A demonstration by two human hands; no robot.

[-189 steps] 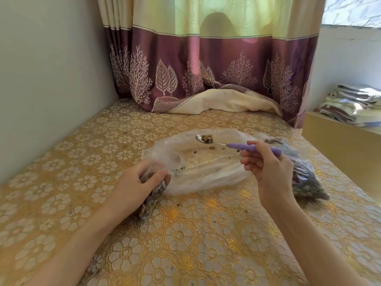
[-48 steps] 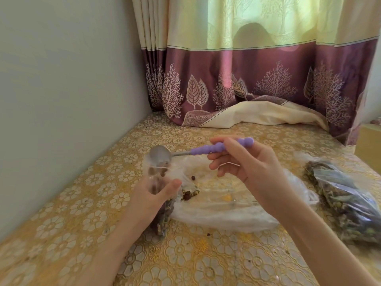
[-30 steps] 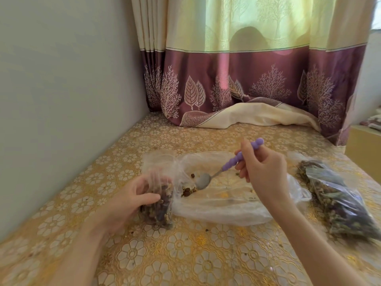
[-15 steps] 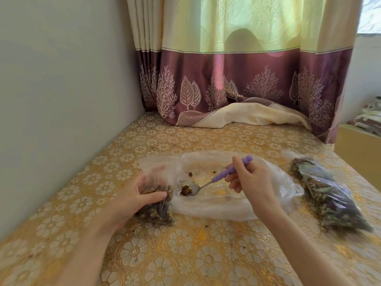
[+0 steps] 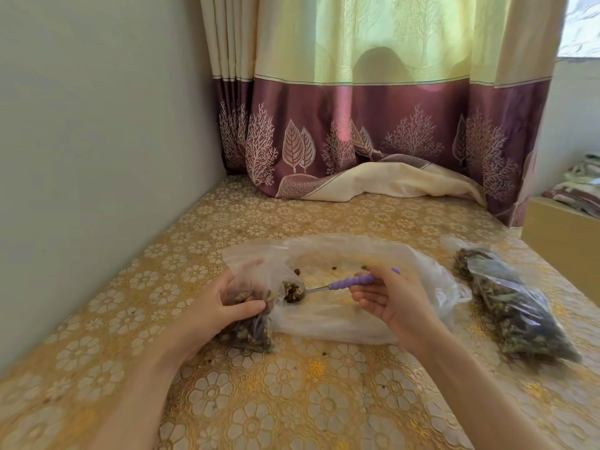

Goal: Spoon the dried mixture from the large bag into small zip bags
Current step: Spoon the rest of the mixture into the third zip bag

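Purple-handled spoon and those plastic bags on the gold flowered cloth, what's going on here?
A person is portioning a dried mixture. The right hand holds the purple-handled metal spoon, its bowl loaded with mixture, inside the large, nearly empty clear plastic bag. The left hand grips a small clear zip bag, partly filled, beside the spoon's bowl. Another filled clear bag lies off to the right on the gold flowered tablecloth, where a few crumbs are scattered.
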